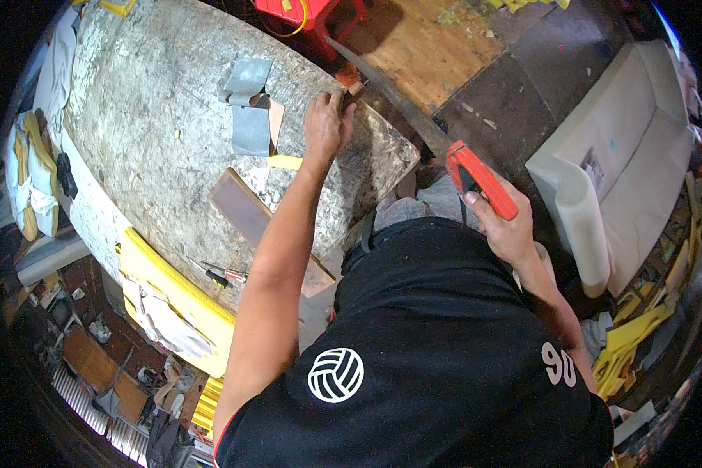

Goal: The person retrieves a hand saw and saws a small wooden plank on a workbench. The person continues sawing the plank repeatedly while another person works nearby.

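My right hand (513, 230) is wrapped round the red handle (498, 191) of a handsaw. The saw's long blade (402, 101) slants away to the upper left, past the corner of a worn, paint-stained worktable (144, 93). My left hand (325, 129) rests at the table's edge with its fingers curled down. A small wooden end (355, 88) shows beside those fingers, close to the blade; most of what they hold is hidden under the hand. I cannot tell whether the blade touches the wood.
Grey sheet pieces (251, 129) lie left of my left hand. A framed flat board (242, 204) and a screwdriver (214, 276) are nearer me. A red stool (316, 19) stands beyond the table. White foam sheeting (616, 171) lies to the right, yellow foam (171, 288) to the left.
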### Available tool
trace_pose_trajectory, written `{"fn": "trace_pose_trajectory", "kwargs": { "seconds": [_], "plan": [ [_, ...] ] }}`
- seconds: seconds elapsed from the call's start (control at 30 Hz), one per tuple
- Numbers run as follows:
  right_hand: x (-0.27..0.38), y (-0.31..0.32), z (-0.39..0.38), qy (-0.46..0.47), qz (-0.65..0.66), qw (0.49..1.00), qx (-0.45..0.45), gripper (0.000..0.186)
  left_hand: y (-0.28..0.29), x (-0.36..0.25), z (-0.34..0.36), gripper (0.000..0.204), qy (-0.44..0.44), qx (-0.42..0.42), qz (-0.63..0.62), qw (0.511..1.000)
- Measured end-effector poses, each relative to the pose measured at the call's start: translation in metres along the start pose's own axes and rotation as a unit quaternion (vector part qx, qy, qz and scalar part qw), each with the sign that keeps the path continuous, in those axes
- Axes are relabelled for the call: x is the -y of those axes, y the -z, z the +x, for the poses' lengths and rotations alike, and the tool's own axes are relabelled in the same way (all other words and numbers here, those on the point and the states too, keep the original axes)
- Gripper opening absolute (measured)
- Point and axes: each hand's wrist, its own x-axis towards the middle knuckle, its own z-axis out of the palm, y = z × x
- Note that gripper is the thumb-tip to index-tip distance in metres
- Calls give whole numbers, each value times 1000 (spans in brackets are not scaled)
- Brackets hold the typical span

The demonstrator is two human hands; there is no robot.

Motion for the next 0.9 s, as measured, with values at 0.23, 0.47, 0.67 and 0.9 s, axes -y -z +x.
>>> {"fn": "trace_pose_trajectory", "kwargs": {
  "seconds": [0.23,0.47,0.67,0.9],
  "plan": [
    [3,-8,-3,53,-27,998,3,48,-3,1,-2,35,-23,-44,-19,999],
    [9,-7,-9,57,-61,996,21,50,-5,-2,-5,34,-24,-48,-16,998],
    [23,-10,-15,74,-96,992,23,49,-5,-4,-6,33,-16,-38,-25,999],
    [35,-8,-22,88,-118,989,33,50,-8,-5,-7,33,-22,-67,-28,997]
  ]
}}
